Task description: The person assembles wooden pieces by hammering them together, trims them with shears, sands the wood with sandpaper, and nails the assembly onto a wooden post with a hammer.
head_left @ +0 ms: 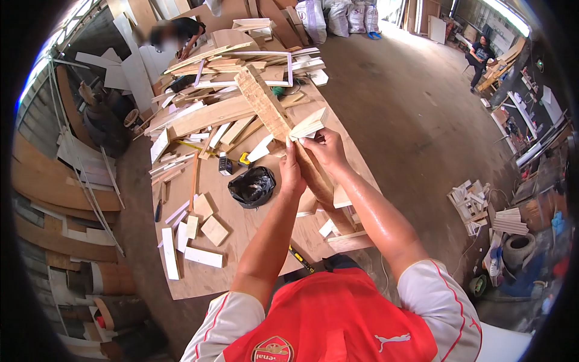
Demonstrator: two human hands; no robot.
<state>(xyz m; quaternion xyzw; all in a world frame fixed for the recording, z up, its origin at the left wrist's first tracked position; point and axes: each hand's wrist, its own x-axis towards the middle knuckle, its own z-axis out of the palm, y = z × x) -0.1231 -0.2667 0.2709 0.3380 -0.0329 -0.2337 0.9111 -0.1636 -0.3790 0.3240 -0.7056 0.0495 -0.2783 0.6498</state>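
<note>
A long wooden beam [263, 99] slants across the workbench, its far end raised above the piled wood. My left hand [293, 172] is closed around the beam's left side, thumb up near the small block. Between the fingers of my right hand [327, 152] is a small pale wood block [309, 123], set against the beam's right side. The beam's near part passes between my forearms, down to a wooden piece [350, 242] at the bench edge. My palms hide some of the contact.
The plywood workbench [241, 265] carries a black plastic bag [252, 186], a yellow tape measure [244, 158], small wood offcuts [215, 231] and a heap of strips. A co-worker [178, 35] leans over the far left end. Another person [480, 58] sits at far right.
</note>
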